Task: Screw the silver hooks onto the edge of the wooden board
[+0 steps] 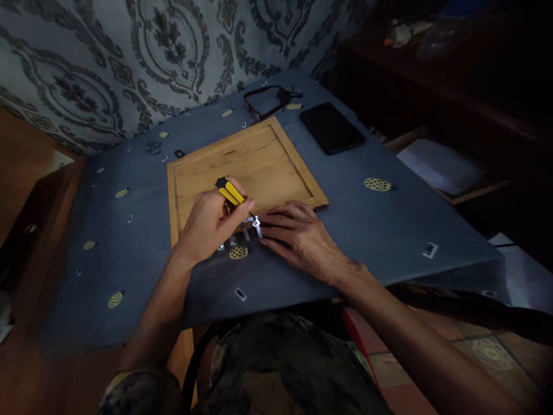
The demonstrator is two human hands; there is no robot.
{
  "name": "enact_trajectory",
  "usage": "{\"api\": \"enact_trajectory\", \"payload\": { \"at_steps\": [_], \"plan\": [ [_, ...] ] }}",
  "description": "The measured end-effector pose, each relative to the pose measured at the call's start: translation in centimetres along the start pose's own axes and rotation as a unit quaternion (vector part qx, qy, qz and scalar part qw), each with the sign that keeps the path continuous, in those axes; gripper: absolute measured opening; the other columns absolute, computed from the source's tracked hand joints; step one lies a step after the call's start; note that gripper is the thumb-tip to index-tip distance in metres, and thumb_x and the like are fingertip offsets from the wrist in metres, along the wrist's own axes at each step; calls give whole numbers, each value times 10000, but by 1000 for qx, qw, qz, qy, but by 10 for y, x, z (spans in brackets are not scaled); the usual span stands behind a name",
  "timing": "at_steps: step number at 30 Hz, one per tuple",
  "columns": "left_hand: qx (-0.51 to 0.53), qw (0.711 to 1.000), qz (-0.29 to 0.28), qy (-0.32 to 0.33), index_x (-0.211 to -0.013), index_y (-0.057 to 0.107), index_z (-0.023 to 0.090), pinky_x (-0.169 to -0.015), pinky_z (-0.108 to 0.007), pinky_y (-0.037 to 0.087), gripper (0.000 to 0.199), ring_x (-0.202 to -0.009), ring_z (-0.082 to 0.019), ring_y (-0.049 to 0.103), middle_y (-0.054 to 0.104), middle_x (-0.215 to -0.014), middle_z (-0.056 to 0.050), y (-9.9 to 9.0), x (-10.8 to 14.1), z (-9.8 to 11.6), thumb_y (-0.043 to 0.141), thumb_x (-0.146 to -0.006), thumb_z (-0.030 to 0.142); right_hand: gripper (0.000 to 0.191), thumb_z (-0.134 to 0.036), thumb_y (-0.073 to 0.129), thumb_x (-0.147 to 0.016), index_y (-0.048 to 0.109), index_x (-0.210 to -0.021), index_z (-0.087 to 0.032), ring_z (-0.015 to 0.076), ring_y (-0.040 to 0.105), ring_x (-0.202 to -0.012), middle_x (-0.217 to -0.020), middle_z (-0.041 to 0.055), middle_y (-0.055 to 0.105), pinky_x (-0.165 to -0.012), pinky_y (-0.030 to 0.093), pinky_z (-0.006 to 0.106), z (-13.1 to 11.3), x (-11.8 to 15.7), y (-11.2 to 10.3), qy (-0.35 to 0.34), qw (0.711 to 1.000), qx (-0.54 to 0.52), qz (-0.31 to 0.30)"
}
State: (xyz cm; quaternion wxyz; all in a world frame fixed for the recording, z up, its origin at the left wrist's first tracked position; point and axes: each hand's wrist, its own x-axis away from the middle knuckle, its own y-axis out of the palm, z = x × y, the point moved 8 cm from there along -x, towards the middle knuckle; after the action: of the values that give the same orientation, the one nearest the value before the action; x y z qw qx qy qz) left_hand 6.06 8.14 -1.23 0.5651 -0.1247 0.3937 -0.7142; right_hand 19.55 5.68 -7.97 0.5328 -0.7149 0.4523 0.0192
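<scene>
My left hand [210, 222] is closed around the yellow-and-black handle of a screwdriver [231, 192]. The tool slants down to a small shiny metal bracket [256, 225] at the near edge of a framed wooden panel [233, 161]. My right hand [300, 233] rests over the panel's near edge with fingers stretched out, their tips beside or touching the bracket. More small metal pieces [233, 240] show to the left of that bracket, partly hidden by my left hand. The exact seat of the screwdriver tip is too small to make out.
The panel lies on a table with a blue cloth [345, 230] printed with pineapples. A dark tablet [332, 128] lies at the right, glasses [261, 104] and keys [290, 94] behind the panel. Patterned fabric [173, 52] hangs at the back; dark furniture [432, 75] stands right.
</scene>
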Motion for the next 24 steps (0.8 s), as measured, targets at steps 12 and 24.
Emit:
{"api": "enact_trajectory", "payload": {
  "at_steps": [12,24],
  "plan": [
    [6,1000,-7,-14,-848,531,200,-475,-231,322,117,-488,-60,432,467,-628,70,-2,2,1,584,-941,247,204,-328,582,-990,765,-1071,-286,256,632,-1142,-1183,19,763,-1011,457,499,2,0,1,8,1000,-8,-5],
    [-10,1000,12,-18,-833,547,199,-428,-202,300,115,-470,-56,415,461,-601,72,-7,1,3,608,-921,241,201,-305,588,-990,766,-1058,-240,254,636,-1114,-1165,36,770,-997,466,481,-2,0,-3,-10,1000,7,15]
  ]
}}
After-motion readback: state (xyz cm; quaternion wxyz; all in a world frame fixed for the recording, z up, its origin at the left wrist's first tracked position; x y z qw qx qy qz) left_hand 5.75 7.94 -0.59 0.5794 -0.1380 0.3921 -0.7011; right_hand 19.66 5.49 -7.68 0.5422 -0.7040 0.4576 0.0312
